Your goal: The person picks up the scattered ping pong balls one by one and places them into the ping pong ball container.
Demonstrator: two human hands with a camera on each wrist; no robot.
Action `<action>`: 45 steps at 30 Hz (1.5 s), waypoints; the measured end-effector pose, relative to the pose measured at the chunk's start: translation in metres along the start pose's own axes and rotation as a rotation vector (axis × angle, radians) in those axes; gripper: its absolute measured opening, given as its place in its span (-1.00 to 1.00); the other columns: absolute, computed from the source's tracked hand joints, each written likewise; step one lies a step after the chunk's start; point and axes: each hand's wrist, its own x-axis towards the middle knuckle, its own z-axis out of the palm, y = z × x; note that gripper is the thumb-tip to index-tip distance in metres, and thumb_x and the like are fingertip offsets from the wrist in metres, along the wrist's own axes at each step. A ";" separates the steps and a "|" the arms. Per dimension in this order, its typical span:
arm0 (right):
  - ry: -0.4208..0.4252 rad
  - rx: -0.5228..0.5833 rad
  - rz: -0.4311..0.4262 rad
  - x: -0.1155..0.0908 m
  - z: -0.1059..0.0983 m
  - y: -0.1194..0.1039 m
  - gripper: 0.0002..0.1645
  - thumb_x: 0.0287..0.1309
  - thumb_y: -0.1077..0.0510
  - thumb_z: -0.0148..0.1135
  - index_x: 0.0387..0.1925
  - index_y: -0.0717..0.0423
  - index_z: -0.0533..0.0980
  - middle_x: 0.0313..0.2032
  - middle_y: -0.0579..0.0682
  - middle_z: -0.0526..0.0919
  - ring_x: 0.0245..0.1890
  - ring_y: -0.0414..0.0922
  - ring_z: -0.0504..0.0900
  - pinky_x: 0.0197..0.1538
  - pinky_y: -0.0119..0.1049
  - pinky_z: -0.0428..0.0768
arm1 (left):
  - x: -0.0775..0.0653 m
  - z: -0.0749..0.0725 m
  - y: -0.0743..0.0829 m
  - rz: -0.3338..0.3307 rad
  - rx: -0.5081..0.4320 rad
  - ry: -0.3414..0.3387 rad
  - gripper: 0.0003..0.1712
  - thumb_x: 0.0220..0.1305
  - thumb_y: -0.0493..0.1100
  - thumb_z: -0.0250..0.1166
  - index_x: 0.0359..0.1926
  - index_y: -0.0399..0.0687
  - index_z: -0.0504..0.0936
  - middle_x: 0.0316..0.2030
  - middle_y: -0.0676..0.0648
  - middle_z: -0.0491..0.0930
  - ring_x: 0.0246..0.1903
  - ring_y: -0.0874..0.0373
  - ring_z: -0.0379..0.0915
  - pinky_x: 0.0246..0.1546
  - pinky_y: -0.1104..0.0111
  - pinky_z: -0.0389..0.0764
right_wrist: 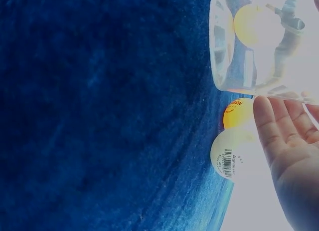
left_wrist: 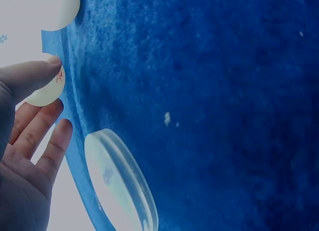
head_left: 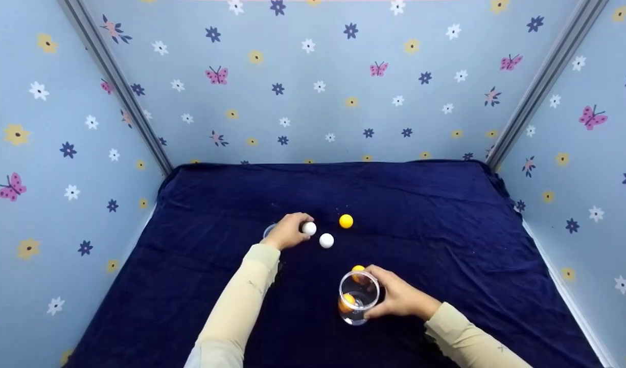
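Note:
My left hand (head_left: pixel 288 232) pinches a white ping-pong ball (head_left: pixel 309 228) between thumb and fingers; red print shows on the ball (left_wrist: pixel 50 89) in the left wrist view. Low at centre right, my right hand (head_left: pixel 397 295) grips the side of a clear plastic cup (head_left: pixel 354 321). One orange ping-pong ball (head_left: pixel 347 303) lies inside the cup. Another orange ball (head_left: pixel 358 269) is just behind the cup, partly covered by its rim. A second white ball (head_left: pixel 326 240) rests on the cloth right of my left hand, with a yellow-orange ball (head_left: pixel 346 221) farther back.
A clear round lid-like piece (left_wrist: pixel 124 186) lies by the left hand; in the head view the hand hides most of it. Dark blue cloth (head_left: pixel 435 214) covers the table. Patterned walls (head_left: pixel 313 92) enclose the back and both sides.

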 end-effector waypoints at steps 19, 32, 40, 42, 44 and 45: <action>-0.020 0.035 0.012 -0.001 0.000 0.004 -0.04 -0.21 0.09 0.85 0.23 0.25 0.53 0.11 0.27 0.73 0.11 0.17 0.72 0.31 -0.25 0.62 | -0.012 -0.017 0.015 -0.001 -0.043 0.007 -0.55 0.25 -0.35 0.55 0.16 -0.31 0.72 0.10 -0.26 0.74 0.09 -0.13 0.69 0.24 -0.01 0.66; -0.014 0.026 0.032 0.000 -0.001 0.002 -0.04 -0.30 0.13 0.86 0.20 0.21 0.54 0.06 0.21 0.73 0.06 0.15 0.71 0.27 -0.19 0.64 | -0.019 -0.029 0.030 0.032 -0.054 -0.010 -0.52 0.26 -0.33 0.57 0.19 -0.29 0.72 0.13 -0.24 0.74 0.12 -0.12 0.70 0.25 0.00 0.67; -0.034 0.034 0.053 0.002 -0.002 -0.001 -0.07 -0.25 0.07 0.85 0.17 0.19 0.55 0.06 0.20 0.74 0.07 0.13 0.72 0.28 -0.19 0.63 | -0.023 -0.034 0.037 0.061 -0.059 -0.005 -0.50 0.25 -0.34 0.57 0.21 -0.35 0.70 0.13 -0.26 0.74 0.11 -0.15 0.70 0.25 -0.02 0.67; -0.033 0.029 0.048 0.002 -0.002 -0.002 -0.07 -0.26 0.07 0.86 0.18 0.18 0.55 0.06 0.20 0.74 0.07 0.12 0.72 0.28 -0.18 0.63 | -0.024 -0.034 0.039 0.072 -0.060 -0.003 -0.49 0.25 -0.34 0.57 0.21 -0.36 0.70 0.13 -0.26 0.74 0.11 -0.15 0.70 0.25 -0.02 0.67; -0.029 0.019 0.036 0.002 -0.002 -0.001 -0.05 -0.28 0.08 0.86 0.19 0.18 0.55 0.06 0.19 0.74 0.07 0.12 0.72 0.27 -0.17 0.64 | -0.025 -0.035 0.041 0.079 -0.061 -0.004 -0.49 0.25 -0.33 0.58 0.21 -0.35 0.70 0.13 -0.26 0.75 0.11 -0.15 0.70 0.25 -0.01 0.67; -0.028 0.013 0.032 0.002 -0.002 -0.001 -0.05 -0.29 0.08 0.86 0.19 0.17 0.55 0.06 0.19 0.74 0.06 0.12 0.72 0.27 -0.17 0.64 | -0.025 -0.036 0.042 0.083 -0.062 -0.004 -0.49 0.25 -0.33 0.58 0.20 -0.33 0.71 0.13 -0.25 0.75 0.11 -0.14 0.70 0.25 -0.01 0.68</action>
